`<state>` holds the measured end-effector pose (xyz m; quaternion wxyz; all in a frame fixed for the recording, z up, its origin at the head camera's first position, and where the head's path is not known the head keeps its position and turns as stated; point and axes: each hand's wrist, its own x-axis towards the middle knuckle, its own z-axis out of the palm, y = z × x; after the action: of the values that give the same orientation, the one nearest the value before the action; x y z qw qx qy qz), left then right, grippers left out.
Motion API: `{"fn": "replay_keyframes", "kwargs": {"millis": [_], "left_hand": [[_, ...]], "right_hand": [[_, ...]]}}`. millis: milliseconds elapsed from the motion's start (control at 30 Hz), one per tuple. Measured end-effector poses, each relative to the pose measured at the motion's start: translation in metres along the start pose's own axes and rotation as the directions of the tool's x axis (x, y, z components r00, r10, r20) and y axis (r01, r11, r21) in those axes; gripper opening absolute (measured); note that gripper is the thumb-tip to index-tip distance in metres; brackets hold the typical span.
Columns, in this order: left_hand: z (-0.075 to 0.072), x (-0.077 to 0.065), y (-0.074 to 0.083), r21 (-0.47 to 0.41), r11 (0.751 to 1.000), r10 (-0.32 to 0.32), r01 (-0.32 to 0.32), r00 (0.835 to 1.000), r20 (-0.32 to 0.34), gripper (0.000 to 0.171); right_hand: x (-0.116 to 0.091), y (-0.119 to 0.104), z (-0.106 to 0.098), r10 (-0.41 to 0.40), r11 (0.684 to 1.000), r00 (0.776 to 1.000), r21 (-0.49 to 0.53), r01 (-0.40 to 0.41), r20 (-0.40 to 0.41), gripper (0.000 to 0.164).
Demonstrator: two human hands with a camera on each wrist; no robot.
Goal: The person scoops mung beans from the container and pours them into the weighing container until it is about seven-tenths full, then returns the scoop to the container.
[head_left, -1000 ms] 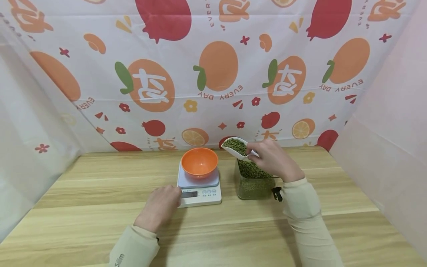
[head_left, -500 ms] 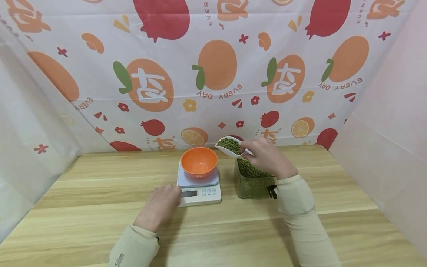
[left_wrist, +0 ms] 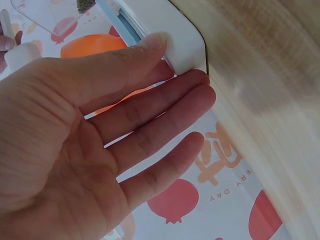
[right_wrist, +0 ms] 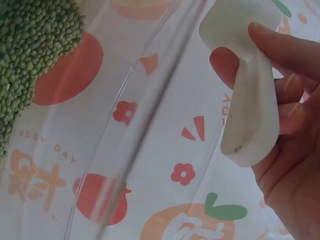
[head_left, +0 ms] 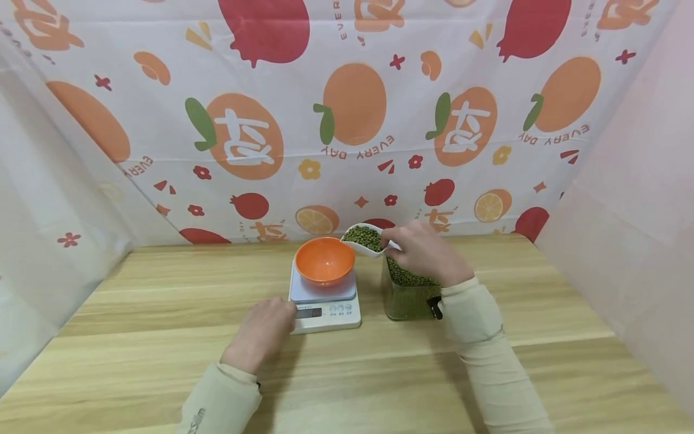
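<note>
My right hand point(head_left: 420, 250) pinches the handle of a white scoop point(right_wrist: 252, 110) filled with green mung beans point(head_left: 363, 238). The scoop's tip overlaps the right rim of an orange bowl point(head_left: 325, 261) in the head view. That bowl stands upright on a white kitchen scale point(head_left: 331, 321), and no beans show inside it. At the scale's front left corner, my left hand point(head_left: 262, 331) holds on with thumb and index finger, its other fingers extended in the left wrist view. Below my right hand is a clear container point(head_left: 412, 304) of mung beans, partly hidden by the hand.
A wooden table point(head_left: 347, 380) carries everything. Behind it hangs a white fruit-print cloth point(head_left: 293, 132), with pale cloth sides at left and right. A black clip point(head_left: 434, 306) sits on the container's front right.
My right hand has carried the filled scoop left, from above the container to the bowl's right rim. The left hand stays at the scale's corner.
</note>
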<state>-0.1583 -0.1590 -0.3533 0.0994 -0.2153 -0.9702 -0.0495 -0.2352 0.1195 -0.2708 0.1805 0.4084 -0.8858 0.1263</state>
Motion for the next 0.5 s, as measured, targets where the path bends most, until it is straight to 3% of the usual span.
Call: {"fn": "replay_keyframes", "kwargs": {"millis": [267,500], "left_hand": [[0.001,-0.003,0.000,0.005,1.000,0.025,-0.025,0.999,-0.040,0.018],[0.002,-0.002,-0.001,-0.004,1.000,0.017,-0.017,0.999,-0.044,0.017]], "right_hand": [[0.006,-0.009,0.003,-0.024,1.000,1.000,-0.004,0.024,0.011,0.010],[0.016,-0.013,0.005,0.012,0.999,0.996,-0.045,-0.008,0.087,0.008]]}}
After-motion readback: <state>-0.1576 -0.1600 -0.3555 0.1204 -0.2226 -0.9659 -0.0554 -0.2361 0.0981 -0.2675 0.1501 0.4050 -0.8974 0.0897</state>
